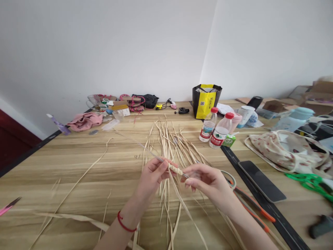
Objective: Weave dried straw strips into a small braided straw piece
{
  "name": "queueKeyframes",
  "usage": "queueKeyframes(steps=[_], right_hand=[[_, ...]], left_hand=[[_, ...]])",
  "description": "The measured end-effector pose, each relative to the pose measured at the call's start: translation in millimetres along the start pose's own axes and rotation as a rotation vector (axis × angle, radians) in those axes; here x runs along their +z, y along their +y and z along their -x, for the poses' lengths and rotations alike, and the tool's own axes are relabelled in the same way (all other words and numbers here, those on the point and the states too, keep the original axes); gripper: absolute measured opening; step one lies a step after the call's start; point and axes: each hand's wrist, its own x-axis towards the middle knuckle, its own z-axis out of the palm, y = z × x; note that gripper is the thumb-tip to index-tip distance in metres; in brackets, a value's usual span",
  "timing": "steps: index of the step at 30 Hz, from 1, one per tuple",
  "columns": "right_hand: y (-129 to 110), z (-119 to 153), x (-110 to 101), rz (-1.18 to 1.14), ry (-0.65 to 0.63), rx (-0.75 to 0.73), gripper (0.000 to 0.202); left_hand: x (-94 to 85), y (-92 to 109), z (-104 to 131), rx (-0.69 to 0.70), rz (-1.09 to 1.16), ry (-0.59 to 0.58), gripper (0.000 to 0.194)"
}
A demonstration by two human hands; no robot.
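At the far left edge of the wooden table [85,163] lies the dark, pointed tip of a pink-handled tool [9,207]; farther back, a purple tube [60,125] stands tilted beside a crumpled pink cloth [85,121], with a clear glass cup [93,102] behind the cloth; next along the wall come footwear with pink cords [132,101], a black bag [148,100] and a yellow tape measure [159,106]; nearer, a long single strand [78,181] curves over the tabletop; the left hand [154,173], below which a red bracelet [124,224] circles the wrist, pinches a thin wire [147,149] between thumb and fingers, at the left end of a short pale coiled section [175,169]; this section sits on the wire between the two hands, above a loose spread of pale flat strands [166,139]; the right hand [204,178] pinches the wire just beside the section's right end, its thumb below and its forefinger above; behind it stand a black-and-yellow bag [206,100] and two red-capped bottles [208,125], upright and close together; orange-handled pliers [253,205] lie partly behind the right forearm; farther right are a dark phone [261,180], a patterned cloth bag [286,149] and a green cord [308,181].
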Motion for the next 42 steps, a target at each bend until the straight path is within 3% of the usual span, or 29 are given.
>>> queueKeyframes(steps=[5,10,21,33,42], right_hand=[[1,-4,0,-0.085,-0.059,0.009,0.027],[11,-7,7,0.016,0.093,-0.038,0.022],[10,-3,7,0.162,0.170,-0.092,0.018],[7,-3,7,0.267,0.130,-0.072,0.021],[15,-6,12,0.185,0.071,-0.012,0.021]], left_hand=[[-0.1,-1,1,0.076,-0.185,-0.003,0.024],[-1.2,-1,0,0.085,-0.348,-0.055,0.024],[-1.4,-2,-2,0.021,-0.337,-0.067,0.043],[-2.2,-2,-4,0.064,-0.416,-0.105,0.048],[-1.6,-1,3,0.061,-0.737,-0.216,0.049]])
